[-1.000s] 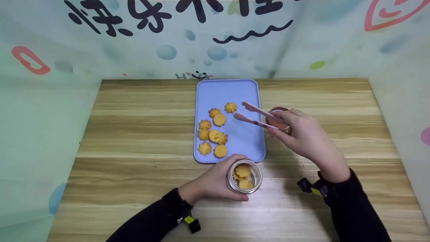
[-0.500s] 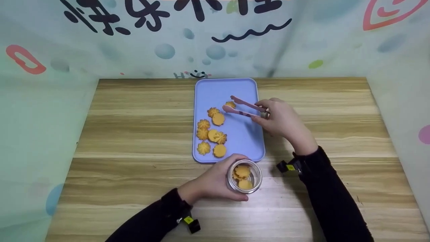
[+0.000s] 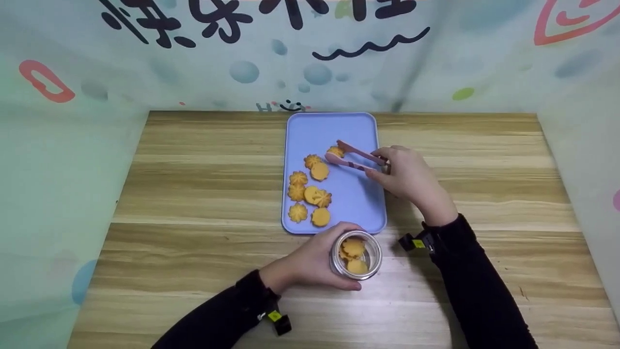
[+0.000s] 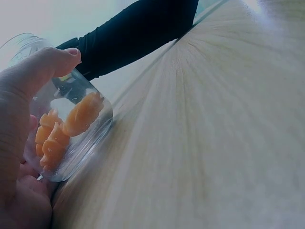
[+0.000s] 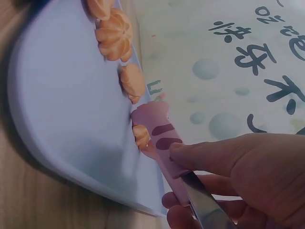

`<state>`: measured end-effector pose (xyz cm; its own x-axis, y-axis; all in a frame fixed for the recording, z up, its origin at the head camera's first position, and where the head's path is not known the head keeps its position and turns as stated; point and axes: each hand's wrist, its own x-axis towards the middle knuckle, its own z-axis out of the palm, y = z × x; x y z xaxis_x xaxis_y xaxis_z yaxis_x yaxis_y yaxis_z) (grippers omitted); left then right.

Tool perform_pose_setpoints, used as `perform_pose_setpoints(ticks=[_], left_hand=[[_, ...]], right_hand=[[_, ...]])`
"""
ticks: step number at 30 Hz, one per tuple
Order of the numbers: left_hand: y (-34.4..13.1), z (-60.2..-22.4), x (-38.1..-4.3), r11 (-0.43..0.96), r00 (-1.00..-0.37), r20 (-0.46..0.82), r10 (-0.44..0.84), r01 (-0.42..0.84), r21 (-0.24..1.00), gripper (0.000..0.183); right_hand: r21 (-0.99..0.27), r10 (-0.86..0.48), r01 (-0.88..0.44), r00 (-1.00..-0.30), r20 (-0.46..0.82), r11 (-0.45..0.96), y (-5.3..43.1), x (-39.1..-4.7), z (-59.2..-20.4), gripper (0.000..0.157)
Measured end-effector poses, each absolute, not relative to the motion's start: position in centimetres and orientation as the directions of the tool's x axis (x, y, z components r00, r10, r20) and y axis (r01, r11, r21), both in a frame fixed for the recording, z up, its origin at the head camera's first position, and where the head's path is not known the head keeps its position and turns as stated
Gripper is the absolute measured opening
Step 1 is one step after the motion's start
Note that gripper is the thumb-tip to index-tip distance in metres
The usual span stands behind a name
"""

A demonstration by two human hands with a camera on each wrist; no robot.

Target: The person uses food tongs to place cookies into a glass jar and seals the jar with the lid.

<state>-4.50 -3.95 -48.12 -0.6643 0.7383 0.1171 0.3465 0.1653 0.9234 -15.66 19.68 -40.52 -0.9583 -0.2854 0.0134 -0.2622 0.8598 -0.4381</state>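
Nearest the person, a dark left sleeve (image 3: 208, 315) and a dark right sleeve (image 3: 479, 286) reached in over the wooden bench (image 3: 193, 194). Just beyond, the left grip (image 3: 315, 261) was curled round one clear jar (image 3: 378, 252), whose uncovered mouth faced up toward the head camera. At least three cookies (image 3: 353, 247) lay inside it, though their overlap could have hidden another. Past the jar lay one blue tray (image 3: 358, 213), carrying nine more: two at the near end, a close group of four, an overlapping pair, and a single farthest cookie (image 3: 336, 151). Over the tray's right edge, the right grip (image 3: 411, 172) pinched one pair of pink tongs (image 3: 351, 165) between thumb and fingers. The tips of the tongs stood apart, one on each side of that farthest cookie in the head view; whether they touched it could not be told. The step in hand looked like taking up this cookie to add to those in the jar, and the next move seemed to call for squeezing the tips together, firmly enough to lift but gently enough not to crumble it, while the jar was held steady. Behind everything hung a pale printed backdrop (image 3: 208, 77) with bold dark lettering and bluish bubbles
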Motion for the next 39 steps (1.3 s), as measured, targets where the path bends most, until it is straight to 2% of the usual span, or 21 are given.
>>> perform_pose_setpoints(ticks=[18,27,39], left_hand=[[-4.0,-48.2,-4.4,0.181,-0.670,0.123,0.732,0.366,0.913,0.098],[-3.9,-48.3,-4.5,0.171,-0.668,0.118,0.735,0.350,0.921,0.098],[-3.9,-48.4,-4.4,0.167,-0.672,0.137,0.728,0.367,0.915,0.097]], right_hand=[[-0.413,-0.301,-0.281,-0.953,0.019,0.866,20.1,-15.6,-39.8,0.030],[-0.443,-0.318,-0.302,-0.947,0.042,0.844,20.8,-15.3,-38.6,0.033],[-0.498,-0.341,-0.345,-0.934,0.102,0.796,21.9,-14.1,-36.1,0.028]])
